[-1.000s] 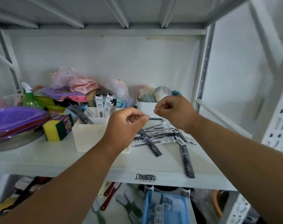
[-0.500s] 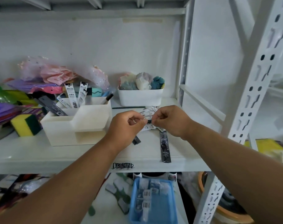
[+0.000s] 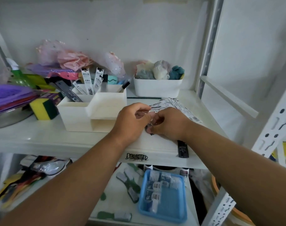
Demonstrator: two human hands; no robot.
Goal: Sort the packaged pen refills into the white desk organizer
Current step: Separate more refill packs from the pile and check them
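**On the white shelf, right of the organizer: refill packets and both hands**

On the shelf (image 3: 41, 137), just right of the white desk organizer (image 3: 91, 111), lies a fanned heap of packaged pen refills (image 3: 176, 106): white sleeves with barcodes, spreading toward the shelf's right rear. One dark refill packet (image 3: 182, 149) lies apart from the heap, nearer the front edge and farther right of the organizer, its upper part hidden under the right forearm.

Left hand (image 3: 131, 121): fingers curled, thumb and fingertips pinching at the near edge of the heap; what exactly it pinches is hidden. Right hand (image 3: 168, 123): fingers curled down onto the same spot, touching the left hand, with a small dark piece showing beneath its fingertips; whether it grips that piece cannot be told.

In the organizer's rear compartments stand several upright packets (image 3: 88, 82), white sleeves with black tops, plus a dark packet (image 3: 69, 90) leaning left. A black marker (image 3: 123, 86) leans in the organizer's right rear compartment.

Behind and right of the organizer: a white bin (image 3: 157, 87) holding bundled cloths. Left of the organizer: a yellow-and-green sponge (image 3: 43, 109) and purple lids (image 3: 8, 97). Behind the organizer: pink tulle (image 3: 73, 60).

Below the organizer's shelf: a blue tray (image 3: 165, 209) with small packets.
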